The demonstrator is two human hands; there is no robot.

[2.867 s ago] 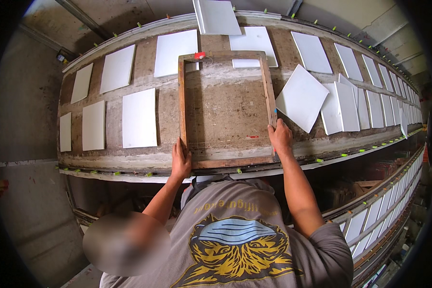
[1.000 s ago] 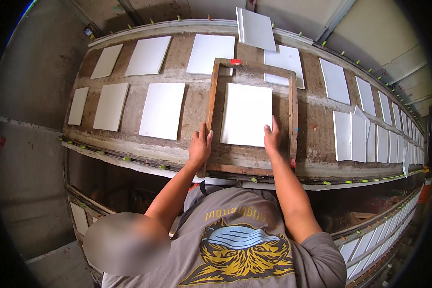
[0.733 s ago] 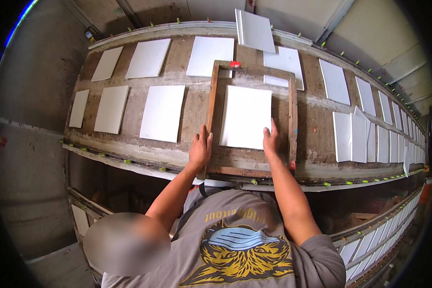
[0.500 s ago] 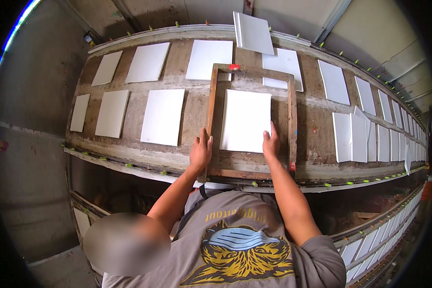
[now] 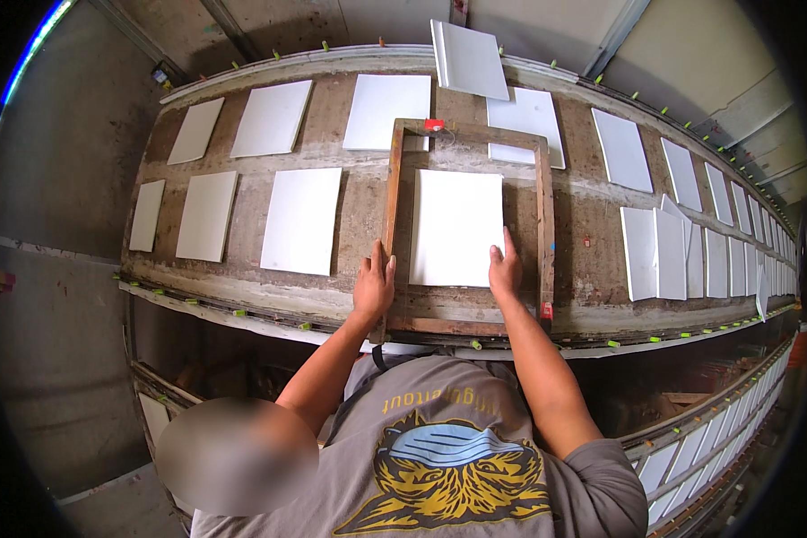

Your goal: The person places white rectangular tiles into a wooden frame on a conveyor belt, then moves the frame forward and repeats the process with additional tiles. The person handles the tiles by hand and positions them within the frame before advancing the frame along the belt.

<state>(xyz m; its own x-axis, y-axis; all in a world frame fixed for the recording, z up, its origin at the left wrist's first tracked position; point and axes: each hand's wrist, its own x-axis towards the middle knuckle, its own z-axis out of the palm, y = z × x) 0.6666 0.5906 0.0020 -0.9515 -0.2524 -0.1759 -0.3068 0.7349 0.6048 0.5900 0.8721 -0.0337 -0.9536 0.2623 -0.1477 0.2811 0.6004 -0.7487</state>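
Observation:
A rectangular wooden frame (image 5: 544, 242) lies on the long table in front of me, around a white panel (image 5: 458, 224). My left hand (image 5: 374, 285) is closed on the frame's left bar, near its lower corner, with the thumb on the inner side. Inside the frame, my right hand (image 5: 506, 271) rests at the panel's right edge. Its thumb and index finger are apart and point away from me; the other fingers are partly hidden. The frame's far bar overlaps white panels behind it, and a red piece of tape (image 5: 434, 125) sits on that bar.
Two rows of white panels, such as one at left (image 5: 301, 221), lie along the brown table (image 5: 592, 269). A folded white panel (image 5: 471, 59) leans at the far edge. Overlapping panels (image 5: 671, 251) stand to the right. Green clips (image 5: 475, 344) line the table's edges.
The view shifts very slightly. Both hands keep almost the same places on the frame and at the panel's edge.

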